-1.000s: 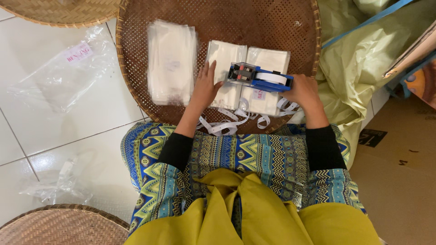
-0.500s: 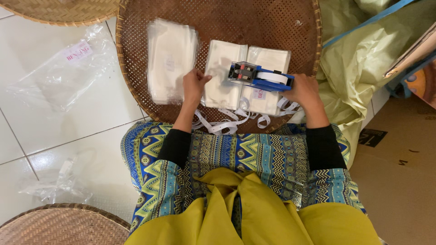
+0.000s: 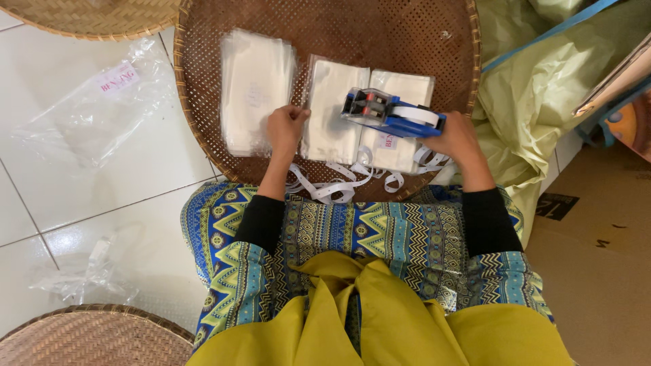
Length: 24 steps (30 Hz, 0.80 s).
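My right hand [image 3: 460, 141] grips a blue label gun [image 3: 390, 114], held over two white packets [image 3: 366, 112] lying side by side on a round woven tray [image 3: 434, 41]. My left hand [image 3: 287, 127] pinches the left edge of the nearer packet, between it and a separate stack of clear-wrapped white packets [image 3: 256, 88] on the tray's left side. A curl of white label backing tape [image 3: 342, 181] trails from the gun over the tray's near rim.
Clear plastic bags [image 3: 102, 102] lie on the white tiled floor at left, another crumpled bag [image 3: 85, 274] nearer me. Two more woven trays [image 3: 95, 15] [image 3: 81, 335] sit at top left and bottom left. Pale green plastic sheeting [image 3: 536, 95] and cardboard [image 3: 597, 257] lie at right.
My left hand has slid left off the middle of the packet to its left edge. The right hand and label gun have stayed nearly still.
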Each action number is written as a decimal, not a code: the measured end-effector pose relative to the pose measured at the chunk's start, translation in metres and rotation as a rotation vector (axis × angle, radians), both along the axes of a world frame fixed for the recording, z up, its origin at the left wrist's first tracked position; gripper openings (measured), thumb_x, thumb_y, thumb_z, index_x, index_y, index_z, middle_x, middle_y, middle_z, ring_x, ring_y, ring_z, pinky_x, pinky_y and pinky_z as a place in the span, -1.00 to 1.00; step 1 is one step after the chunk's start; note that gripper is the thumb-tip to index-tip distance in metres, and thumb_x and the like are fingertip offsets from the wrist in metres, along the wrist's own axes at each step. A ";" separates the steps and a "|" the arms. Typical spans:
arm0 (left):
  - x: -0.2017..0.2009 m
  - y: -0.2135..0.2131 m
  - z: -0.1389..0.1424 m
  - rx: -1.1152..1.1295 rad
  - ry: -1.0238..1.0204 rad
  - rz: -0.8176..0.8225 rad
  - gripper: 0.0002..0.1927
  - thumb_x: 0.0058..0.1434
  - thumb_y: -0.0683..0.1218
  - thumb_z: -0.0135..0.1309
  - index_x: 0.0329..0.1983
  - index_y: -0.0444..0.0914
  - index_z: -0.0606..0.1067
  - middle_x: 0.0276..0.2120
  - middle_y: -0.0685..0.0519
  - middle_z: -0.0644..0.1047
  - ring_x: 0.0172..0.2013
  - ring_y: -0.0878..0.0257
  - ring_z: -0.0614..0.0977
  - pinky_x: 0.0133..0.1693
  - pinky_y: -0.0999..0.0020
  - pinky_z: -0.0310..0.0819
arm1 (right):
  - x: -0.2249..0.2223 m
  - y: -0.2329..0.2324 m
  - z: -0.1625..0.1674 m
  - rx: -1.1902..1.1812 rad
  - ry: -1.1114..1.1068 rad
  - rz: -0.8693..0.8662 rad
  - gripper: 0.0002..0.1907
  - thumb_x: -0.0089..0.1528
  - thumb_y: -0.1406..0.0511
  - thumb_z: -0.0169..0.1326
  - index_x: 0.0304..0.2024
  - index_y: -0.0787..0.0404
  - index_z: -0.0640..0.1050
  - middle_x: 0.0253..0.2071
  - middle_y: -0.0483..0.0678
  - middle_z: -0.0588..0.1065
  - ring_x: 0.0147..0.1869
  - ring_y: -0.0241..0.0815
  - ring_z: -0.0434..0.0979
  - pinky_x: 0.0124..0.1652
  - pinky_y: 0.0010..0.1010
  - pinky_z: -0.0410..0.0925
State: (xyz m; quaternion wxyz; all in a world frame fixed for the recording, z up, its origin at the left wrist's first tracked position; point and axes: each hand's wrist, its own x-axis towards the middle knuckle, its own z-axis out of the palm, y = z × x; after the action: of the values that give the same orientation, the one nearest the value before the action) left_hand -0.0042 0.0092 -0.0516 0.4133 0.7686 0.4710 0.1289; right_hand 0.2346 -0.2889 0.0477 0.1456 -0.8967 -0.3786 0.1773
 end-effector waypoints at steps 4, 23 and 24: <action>0.005 -0.005 0.001 -0.045 0.096 -0.003 -0.68 0.09 0.15 0.35 -0.34 -0.19 0.69 -0.47 -0.02 0.66 -0.47 0.07 0.67 -0.41 0.17 0.46 | -0.012 0.010 0.015 0.000 -0.066 -0.029 -0.54 -0.05 0.04 0.40 -0.18 0.11 0.69 -0.32 0.16 0.61 -0.20 0.24 0.62 -0.19 -0.03 0.46; -0.011 0.031 0.007 0.123 0.061 0.033 -0.82 0.30 0.06 0.19 -0.26 -0.09 0.70 -0.40 0.06 0.68 -0.43 0.16 0.69 -0.34 0.22 0.52 | -0.009 0.012 0.005 -0.190 -0.148 0.053 -0.62 0.04 0.04 0.33 -0.09 -0.13 0.69 -0.31 0.14 0.61 -0.20 0.27 0.61 -0.23 0.06 0.45; -0.020 0.041 0.009 0.138 0.081 0.082 -0.82 0.30 0.06 0.18 -0.28 -0.08 0.71 -0.41 0.06 0.69 -0.44 0.15 0.69 -0.35 0.22 0.51 | -0.008 0.012 0.003 -0.198 -0.134 0.047 -0.63 0.05 0.03 0.32 -0.10 -0.14 0.69 -0.30 0.13 0.61 -0.19 0.27 0.61 -0.22 0.07 0.44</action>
State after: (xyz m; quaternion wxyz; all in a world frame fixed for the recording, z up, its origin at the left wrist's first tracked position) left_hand -0.0238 0.0499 -0.0425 0.3342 0.7799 0.5085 0.1468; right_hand 0.2267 -0.2769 0.0508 0.0266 -0.9073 -0.3893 0.1566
